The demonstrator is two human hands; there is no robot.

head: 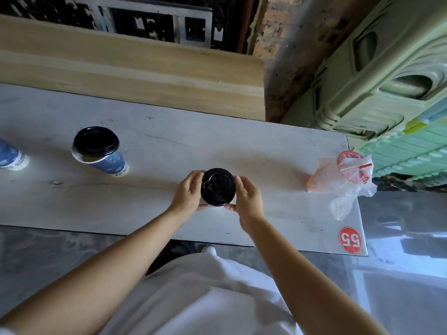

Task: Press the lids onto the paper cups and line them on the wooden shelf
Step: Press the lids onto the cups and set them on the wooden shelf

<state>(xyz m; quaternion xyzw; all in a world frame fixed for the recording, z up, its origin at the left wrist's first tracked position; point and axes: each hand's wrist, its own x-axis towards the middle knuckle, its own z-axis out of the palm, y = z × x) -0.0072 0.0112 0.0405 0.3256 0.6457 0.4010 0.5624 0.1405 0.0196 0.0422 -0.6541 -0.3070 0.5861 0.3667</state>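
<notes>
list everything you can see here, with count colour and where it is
cup with black lid: 1, black lid, cup body hidden, table centre, between both hands
blue paper cup: 1, blue and white, black lid sitting crooked on top, table left
second blue paper cup: 1, blue and white, far left edge, cut off by the frame
plastic bag: 1, clear and orange, with a red and white item inside, table right
round sticker: 1, red, white "55", table's near right corner
table: 1, pale grey
wooden shelf: 1, light wood, behind the table
plastic crates: pale green, upper right
left hand: 1, on the lid's left side
right hand: 1, on the lid's right side
</notes>
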